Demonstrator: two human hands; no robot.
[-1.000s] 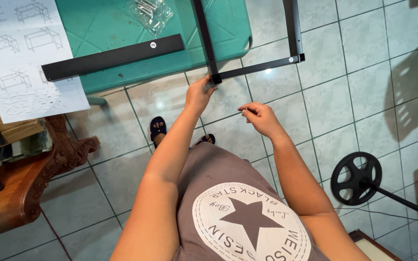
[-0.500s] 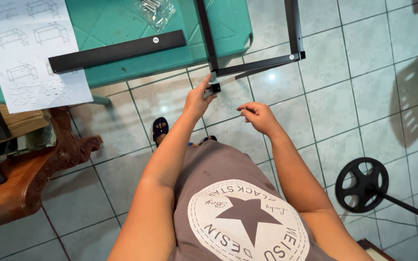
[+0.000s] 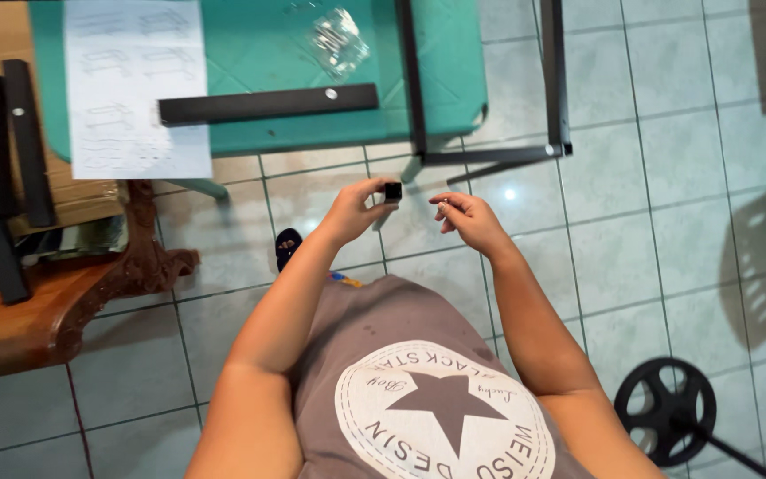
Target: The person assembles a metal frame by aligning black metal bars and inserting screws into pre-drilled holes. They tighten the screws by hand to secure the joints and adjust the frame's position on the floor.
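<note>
Pale green floor tiles fill most of the frame, with a teal bench across the upper left and centre. On the bench lie a white instruction sheet with line drawings, a flat black bar and a clear bag of small hardware. A black metal frame hangs off the bench's right edge over the tiles. At far left, 2 more black bars rest on cardboard above a brown wooden seat. A black wheel-shaped piece sits in the lower right corner.

Near the centre, the left hand pinches a small black cube-like cap between thumb and fingertips, so its grip is clamped on that cap, held in the air below the frame's lower bar. The right hand hovers just beside it, fingers curled and thumb close to forefinger; it may hold something tiny, but the view does not show it.
</note>
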